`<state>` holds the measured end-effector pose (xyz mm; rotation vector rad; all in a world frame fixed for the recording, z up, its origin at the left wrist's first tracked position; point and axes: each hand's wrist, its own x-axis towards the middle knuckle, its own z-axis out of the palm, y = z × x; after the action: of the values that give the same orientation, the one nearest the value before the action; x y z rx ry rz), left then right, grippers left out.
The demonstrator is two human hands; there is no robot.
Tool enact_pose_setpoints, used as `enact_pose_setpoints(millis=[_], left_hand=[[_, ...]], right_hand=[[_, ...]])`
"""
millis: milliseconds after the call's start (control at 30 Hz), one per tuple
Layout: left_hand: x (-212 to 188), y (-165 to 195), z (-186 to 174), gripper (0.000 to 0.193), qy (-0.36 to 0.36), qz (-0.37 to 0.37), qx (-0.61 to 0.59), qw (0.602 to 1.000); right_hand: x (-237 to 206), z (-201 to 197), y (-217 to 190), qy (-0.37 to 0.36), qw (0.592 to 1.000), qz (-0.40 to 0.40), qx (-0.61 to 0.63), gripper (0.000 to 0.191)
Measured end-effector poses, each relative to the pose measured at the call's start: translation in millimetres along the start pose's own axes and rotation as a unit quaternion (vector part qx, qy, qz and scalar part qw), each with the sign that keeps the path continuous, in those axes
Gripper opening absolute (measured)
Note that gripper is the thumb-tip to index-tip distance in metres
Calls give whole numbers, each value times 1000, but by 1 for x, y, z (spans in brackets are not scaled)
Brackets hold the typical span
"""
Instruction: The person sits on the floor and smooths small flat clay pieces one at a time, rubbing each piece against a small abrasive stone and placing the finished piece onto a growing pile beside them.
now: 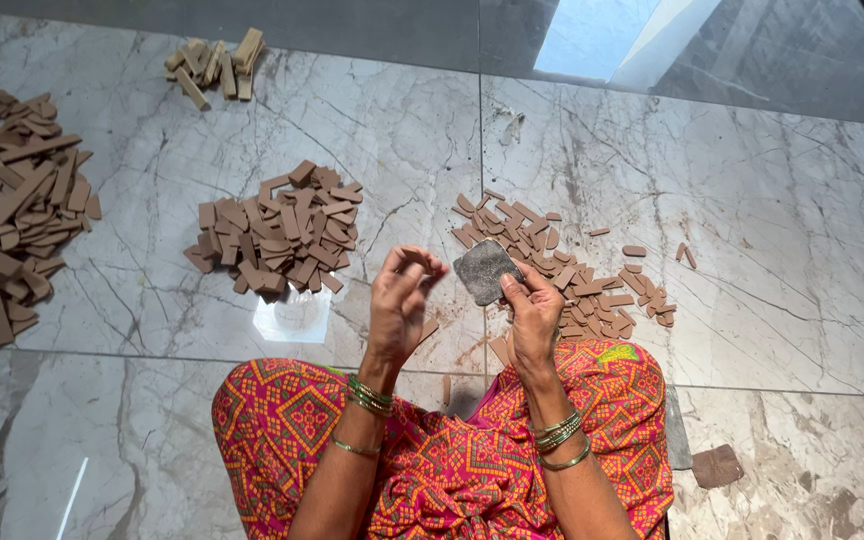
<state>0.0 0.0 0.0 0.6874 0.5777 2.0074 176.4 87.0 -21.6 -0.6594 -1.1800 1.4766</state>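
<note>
Right hand [532, 312] gripped grey abrasive pad [483, 270]; left hand [399, 300] pinched small brown piece, barely visible. Judged best: rub edge lightly, fingers clear, above strip pile [572, 270] on marble floor [802, 230].

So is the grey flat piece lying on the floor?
No, the right hand holds the grey flat piece up above the marble floor.

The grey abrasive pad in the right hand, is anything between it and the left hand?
Nothing visible. The right hand holds the grey abrasive pad at its lower edge, and the left hand is raised beside it with only open air between, above the marble floor.
</note>
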Motion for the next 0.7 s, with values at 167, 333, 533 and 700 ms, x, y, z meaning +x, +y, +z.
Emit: enact_pose_setpoints(millis=[167,333,533,700], left_hand=[[-3,-6,-9,36,-57,-85,-359,928],[-1,-5,-8,33,-24,-66,-328,942],[-7,1,21,69,-63,-36,-230,971],[-13,9,31,90,-85,-32,-148,985]], right_hand=[[-16,23,-22,9,991,58,118,14],[-21,43,-34,61,998,-29,-1,16],[-62,93,-39,-172,796,-377,-441,38],[-46,99,-45,-150,822,-325,-442,37]])
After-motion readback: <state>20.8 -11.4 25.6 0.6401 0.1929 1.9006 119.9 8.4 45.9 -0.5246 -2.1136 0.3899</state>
